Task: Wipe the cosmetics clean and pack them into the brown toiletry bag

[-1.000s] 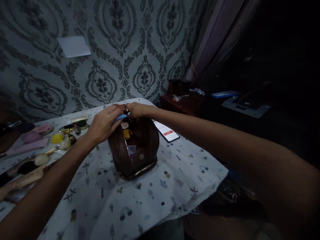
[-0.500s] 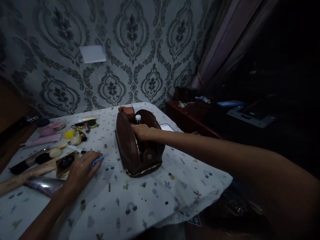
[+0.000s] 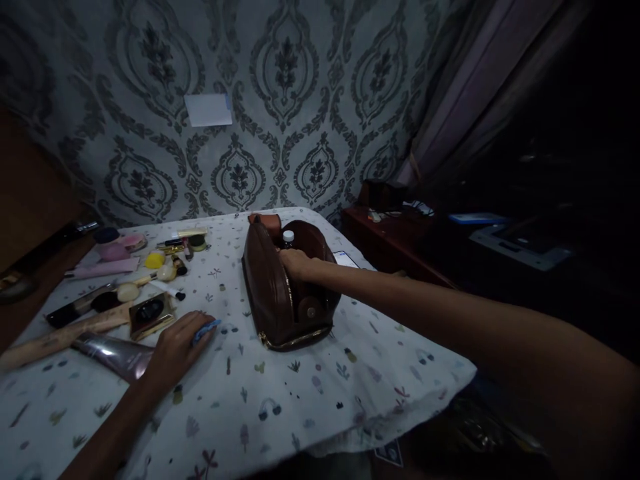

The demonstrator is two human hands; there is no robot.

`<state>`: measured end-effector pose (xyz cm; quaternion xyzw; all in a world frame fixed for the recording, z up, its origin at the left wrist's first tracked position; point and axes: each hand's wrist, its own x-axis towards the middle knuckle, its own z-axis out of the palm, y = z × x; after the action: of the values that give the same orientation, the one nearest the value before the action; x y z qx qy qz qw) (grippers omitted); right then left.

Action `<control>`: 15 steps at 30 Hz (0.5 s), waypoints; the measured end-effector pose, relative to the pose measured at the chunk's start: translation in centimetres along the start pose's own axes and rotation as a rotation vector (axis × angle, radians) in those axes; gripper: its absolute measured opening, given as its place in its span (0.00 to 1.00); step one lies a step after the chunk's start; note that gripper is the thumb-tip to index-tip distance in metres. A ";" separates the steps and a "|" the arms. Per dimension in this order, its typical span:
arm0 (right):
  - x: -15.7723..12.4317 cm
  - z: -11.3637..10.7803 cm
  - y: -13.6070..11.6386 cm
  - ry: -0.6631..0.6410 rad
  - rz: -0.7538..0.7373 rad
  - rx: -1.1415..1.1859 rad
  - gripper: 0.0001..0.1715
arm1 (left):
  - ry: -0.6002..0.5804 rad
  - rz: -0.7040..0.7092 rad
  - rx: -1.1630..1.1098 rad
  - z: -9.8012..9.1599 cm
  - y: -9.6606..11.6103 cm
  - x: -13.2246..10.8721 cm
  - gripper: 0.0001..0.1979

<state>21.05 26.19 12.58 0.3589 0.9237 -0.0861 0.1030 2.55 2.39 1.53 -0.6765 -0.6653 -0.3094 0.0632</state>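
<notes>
A brown leather makeup bag (image 3: pixel 267 273) stands unzipped on the table. My right hand (image 3: pixel 296 263) reaches into its opening, and the bag's near wall hides the fingers. A white-capped bottle (image 3: pixel 289 237) pokes up inside the bag, just beyond that hand. To the left, my left hand (image 3: pixel 183 343) rests low over the cloth, closed on a slim blue item (image 3: pixel 204 330) whose kind I cannot make out. Close by it lie a compact (image 3: pixel 150 313), a silvery tube (image 3: pixel 117 353) and a white brush (image 3: pixel 167 289).
Brushes, a pink tube (image 3: pixel 105 268), a yellow sponge (image 3: pixel 155 259) and other cosmetics spread over the left of the patterned tablecloth (image 3: pixel 250 407). Behind the bag's right side lies a phone (image 3: pixel 345 259). A dark red side table (image 3: pixel 390 233) stands beyond, at right.
The view has swung slightly left, so everything sits further right in the picture. My right hand stays inside the bag, and my left hand still holds the blue item.
</notes>
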 end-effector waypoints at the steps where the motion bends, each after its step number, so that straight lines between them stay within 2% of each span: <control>1: 0.1 0.0 0.0 0.000 -0.006 0.002 0.19 | 0.000 -0.004 -0.003 0.1 0.0 -0.1 0.16; 9: 0.4 -0.3 0.2 0.013 -0.053 -0.021 0.20 | -0.031 0.006 0.007 0.3 -0.2 -0.6 0.16; 15: 0.3 -1.5 1.1 0.071 -0.128 -0.046 0.16 | 0.073 0.092 0.011 0.7 -0.5 -0.6 0.17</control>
<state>21.35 27.52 13.82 0.2992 0.9496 -0.0583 0.0729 2.33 2.31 0.54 -0.6943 -0.6323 -0.3272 0.1053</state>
